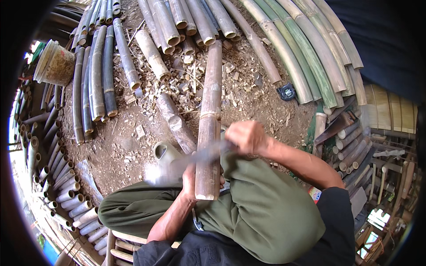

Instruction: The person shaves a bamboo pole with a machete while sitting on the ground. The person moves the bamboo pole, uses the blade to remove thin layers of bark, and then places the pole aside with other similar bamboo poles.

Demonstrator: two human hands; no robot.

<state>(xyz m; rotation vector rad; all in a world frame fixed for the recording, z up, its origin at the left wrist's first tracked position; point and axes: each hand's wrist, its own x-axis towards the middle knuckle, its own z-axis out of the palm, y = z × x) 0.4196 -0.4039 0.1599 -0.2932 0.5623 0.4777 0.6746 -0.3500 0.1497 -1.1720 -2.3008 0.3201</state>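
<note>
Fingers of the left hand [189,183] are clasping the bamboo pole [210,106], frame centre, near its lower end, length running up-frame, while the right hand [248,137] is clenching a blurred knife [207,155] crosswise over it.

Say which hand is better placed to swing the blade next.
Probably the right hand: it grips the blurred blade by one end, while the left hand holds the bamboo length.

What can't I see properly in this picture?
All in the head view:
- Knife-like tool: its blade is smeared by blur, so its edge is unclear.
- Its handle: mostly hidden inside the right hand.
- Left hand: partly covered by the bamboo piece.
- Top poles: their far ends are cut off by the upper edge.
</note>
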